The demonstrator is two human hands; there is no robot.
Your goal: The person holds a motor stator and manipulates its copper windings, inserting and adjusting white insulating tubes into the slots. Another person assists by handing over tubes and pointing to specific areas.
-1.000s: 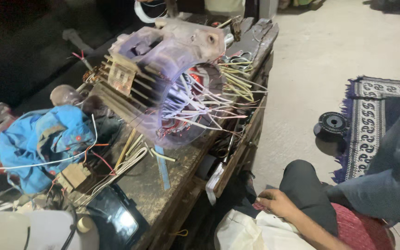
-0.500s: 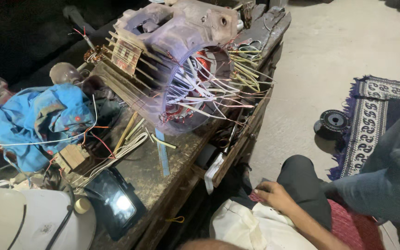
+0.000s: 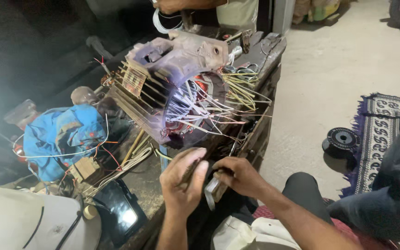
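An electric motor housing (image 3: 163, 74) with cooling fins lies on its side on the workbench (image 3: 265, 55). Its open end faces me and shows copper windings and several white sleeved leads (image 3: 200, 109) fanning out. Just below that opening, my left hand (image 3: 179, 185) is curled around a thin brown stick (image 3: 191, 167). Close beside it, my right hand (image 3: 241, 177) grips a grey strip (image 3: 211, 193) that hangs down at the bench edge. Both hands are near the motor without touching it.
A blue cloth (image 3: 61, 134) tangled with wires lies left of the motor. A dark glossy device (image 3: 116, 213) and a white rounded object (image 3: 19, 222) sit nearer me. Another person's hand (image 3: 177, 4) holds white wire at the top. A black spool (image 3: 341, 139) and a rug (image 3: 390, 120) are on the floor.
Both my hands have come up into view in front of the motor. Earlier only one hand rested low on my lap. The camera has tilted down slightly.
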